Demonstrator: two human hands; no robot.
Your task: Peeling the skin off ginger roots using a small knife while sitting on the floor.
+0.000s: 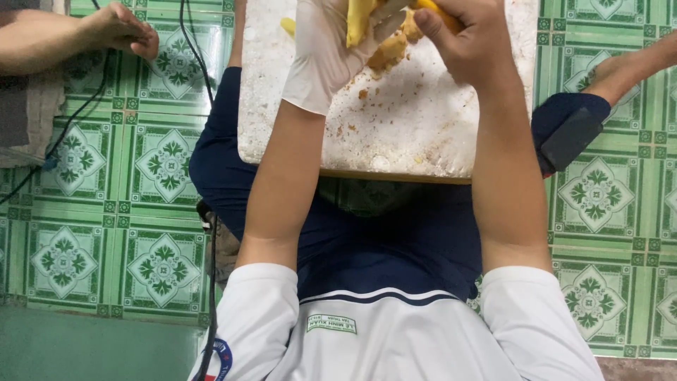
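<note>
Yellow fruit piece: held at the far edge of the white cutting board, clasped in the gloved left hand. Knife: gripped with fingers fully closed by the bare right hand. Recommended: blade kept angled away from the gloved fingers.

Gloved left hand gripped yellow fruit piece over white crumb-strewn board. Bare right hand closed on orange-handled knife, blade against fruit. Another person's hand rested top left on green tiled floor.
</note>
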